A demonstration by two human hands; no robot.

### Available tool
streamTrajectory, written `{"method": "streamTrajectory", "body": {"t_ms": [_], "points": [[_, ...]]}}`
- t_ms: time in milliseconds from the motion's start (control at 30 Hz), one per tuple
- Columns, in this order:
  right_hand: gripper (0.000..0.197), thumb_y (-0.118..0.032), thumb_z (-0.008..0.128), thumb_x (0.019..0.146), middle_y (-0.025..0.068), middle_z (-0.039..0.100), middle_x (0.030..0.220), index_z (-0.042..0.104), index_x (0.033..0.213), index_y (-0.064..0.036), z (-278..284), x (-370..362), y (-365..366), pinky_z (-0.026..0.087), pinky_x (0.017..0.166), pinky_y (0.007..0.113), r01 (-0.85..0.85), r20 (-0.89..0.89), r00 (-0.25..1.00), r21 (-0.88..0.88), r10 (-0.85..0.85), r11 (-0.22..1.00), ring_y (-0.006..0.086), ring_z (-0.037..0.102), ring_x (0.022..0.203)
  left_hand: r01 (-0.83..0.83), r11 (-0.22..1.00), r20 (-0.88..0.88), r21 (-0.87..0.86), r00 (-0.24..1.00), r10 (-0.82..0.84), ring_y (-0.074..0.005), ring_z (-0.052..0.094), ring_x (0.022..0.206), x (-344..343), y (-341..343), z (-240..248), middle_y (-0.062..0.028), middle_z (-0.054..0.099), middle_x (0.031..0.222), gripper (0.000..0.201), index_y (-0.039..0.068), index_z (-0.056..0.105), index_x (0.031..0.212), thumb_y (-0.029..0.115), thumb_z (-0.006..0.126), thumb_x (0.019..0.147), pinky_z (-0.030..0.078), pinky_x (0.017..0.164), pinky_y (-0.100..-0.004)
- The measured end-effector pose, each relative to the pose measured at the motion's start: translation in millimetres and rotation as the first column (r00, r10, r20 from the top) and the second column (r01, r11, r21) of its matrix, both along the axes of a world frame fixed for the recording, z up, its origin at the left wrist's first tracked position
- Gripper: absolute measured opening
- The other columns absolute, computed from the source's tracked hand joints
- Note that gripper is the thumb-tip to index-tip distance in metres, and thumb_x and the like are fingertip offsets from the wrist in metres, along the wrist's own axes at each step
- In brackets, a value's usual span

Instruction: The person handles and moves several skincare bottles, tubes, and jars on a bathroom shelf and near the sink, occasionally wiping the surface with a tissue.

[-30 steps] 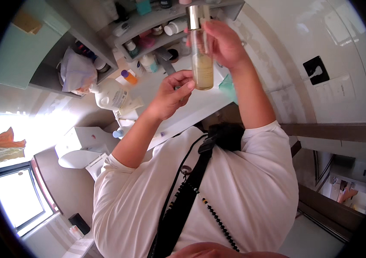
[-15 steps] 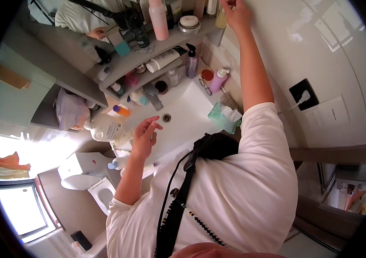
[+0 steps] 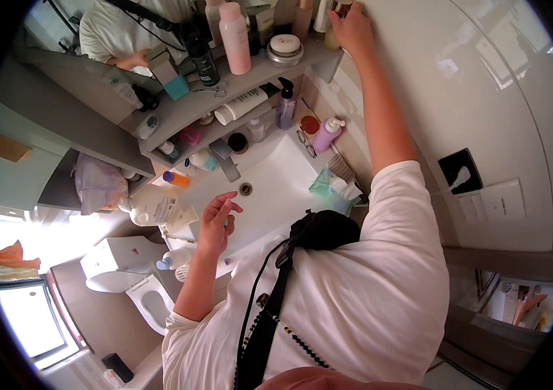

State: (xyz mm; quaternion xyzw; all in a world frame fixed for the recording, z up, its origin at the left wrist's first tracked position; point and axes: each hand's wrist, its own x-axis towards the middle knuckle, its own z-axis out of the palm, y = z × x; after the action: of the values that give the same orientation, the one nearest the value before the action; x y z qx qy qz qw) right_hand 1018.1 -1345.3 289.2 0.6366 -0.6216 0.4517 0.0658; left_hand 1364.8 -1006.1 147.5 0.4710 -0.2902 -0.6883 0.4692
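Observation:
My right hand [image 3: 353, 31] is stretched up to the right end of the upper shelf. Its fingers close round the gold-coloured cap of a yellowish bottle [image 3: 332, 39], which stands beside the wall. Over the near left part of the white sink [image 3: 270, 208], my left hand [image 3: 215, 224] hangs with its fingers loosely bent and apart. I make out nothing held in it. Left of the bottle are a round white-lidded jar [image 3: 285, 45] and a tall pink spray can [image 3: 235, 39].
A grey tap [image 3: 226, 161] reaches over the basin. Along the sink's right side are a purple pump bottle [image 3: 327, 134], glasses [image 3: 306, 143] and a green tissue pack [image 3: 334, 190]. A large white bottle [image 3: 150, 209] stands left, near the toilet [image 3: 150, 299].
My right hand has come slightly down and closed further over the bottle's cap. My left hand has shifted a little downward. The whole view has tilted slightly.

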Motion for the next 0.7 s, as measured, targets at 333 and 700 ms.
{"method": "streamTrajectory", "body": {"t_ms": [333, 700], "points": [[0.045, -0.029, 0.067, 0.082, 0.0265, 0.052, 0.112, 0.050, 0.110, 0.0013, 30, 14, 13, 0.053, 0.078, 0.047, 0.091, -0.310, 0.947, 0.009, -0.084, 0.996, 0.0432, 0.061, 0.092, -0.010, 0.999, -0.042, -0.030, 0.999, 0.009, -0.0021, 0.032, 0.043, 3, -3, -1, -0.0058, 0.061, 0.084, 0.026, 0.003, 0.056, 0.117, 0.020, 0.052, 0.098, 0.022, 0.038, -0.0169], [0.041, -0.030, 0.063, 0.083, 0.0288, 0.056, 0.106, 0.056, 0.102, 0.0063, 41, 7, -7, 0.052, 0.080, 0.047, 0.060, -0.250, 0.967, 0.027, -0.051, 0.998, 0.0430, 0.061, 0.093, 0.005, 0.997, 0.014, -0.078, 1.000, -0.004, -0.0003, 0.031, 0.044, 4, -3, -6, -0.0043, 0.062, 0.082, 0.026, 0.004, 0.056, 0.118, 0.020, 0.052, 0.098, 0.023, 0.037, -0.0160]]}}
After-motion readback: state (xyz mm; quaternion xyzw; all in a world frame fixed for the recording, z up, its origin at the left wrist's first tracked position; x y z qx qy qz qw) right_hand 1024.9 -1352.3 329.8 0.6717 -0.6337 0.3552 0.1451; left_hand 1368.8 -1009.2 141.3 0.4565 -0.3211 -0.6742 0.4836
